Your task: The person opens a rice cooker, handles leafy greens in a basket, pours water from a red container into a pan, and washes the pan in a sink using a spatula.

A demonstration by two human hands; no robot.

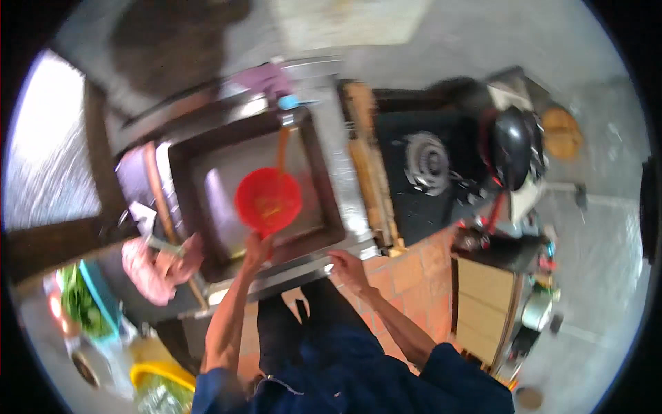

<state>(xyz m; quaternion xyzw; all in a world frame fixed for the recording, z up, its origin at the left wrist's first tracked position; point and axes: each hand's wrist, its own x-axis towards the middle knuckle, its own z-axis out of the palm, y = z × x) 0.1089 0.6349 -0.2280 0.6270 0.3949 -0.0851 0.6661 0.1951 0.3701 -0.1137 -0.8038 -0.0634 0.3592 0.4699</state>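
Observation:
My left hand grips the near side of a red plastic bowl or dipper, held over a square sink basin. Some yellowish bits show inside the red vessel. A narrow orange-brown streak, perhaps water, runs between the faucet and the vessel; blur hides which. My right hand hovers at the sink's near right corner, its fingers partly curled, with nothing visible in it. A light-blue piece is on the faucet's top, beside a purple cloth.
Right of the sink are wooden boards and a black gas stove, with a dark pan at its far side. A pink plastic bag lies left. Below it stand leafy greens in a blue container and a yellow basin.

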